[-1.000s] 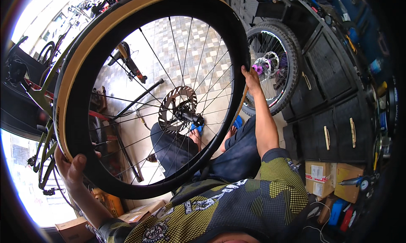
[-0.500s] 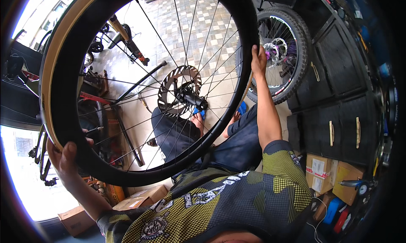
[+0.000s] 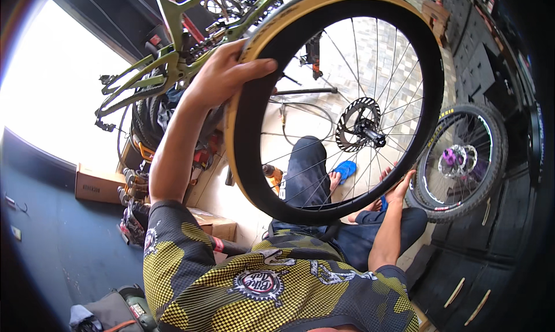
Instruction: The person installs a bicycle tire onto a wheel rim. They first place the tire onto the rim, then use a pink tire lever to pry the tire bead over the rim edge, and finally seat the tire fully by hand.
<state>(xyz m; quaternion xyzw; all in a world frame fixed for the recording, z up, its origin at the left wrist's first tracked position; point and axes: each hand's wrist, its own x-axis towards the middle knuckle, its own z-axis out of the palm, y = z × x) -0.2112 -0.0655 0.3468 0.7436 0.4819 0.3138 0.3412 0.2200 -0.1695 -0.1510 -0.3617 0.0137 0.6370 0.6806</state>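
Note:
A bicycle wheel stands upright in front of me, tilted, with a deep black rim and a tan-sided tyre. At its hub sits a black disc brake rotor. My left hand grips the tyre and rim at the upper left, thumb laid across the rim's near side and fingers hidden behind the tyre. Low on the opposite side, my right hand holds the rim, some fingertips showing beyond it. Both hands are closed on the wheel.
A second wheel with a knobby tyre and purple hub leans by black drawers at the right. A green bicycle frame is at the upper left. A cardboard box sits by the blue wall. A cable loops over the tiled floor.
The view has swung left. The wheel has turned in my hands: my left hand has risen to its upper left, while my right hand has gone down to its lower right.

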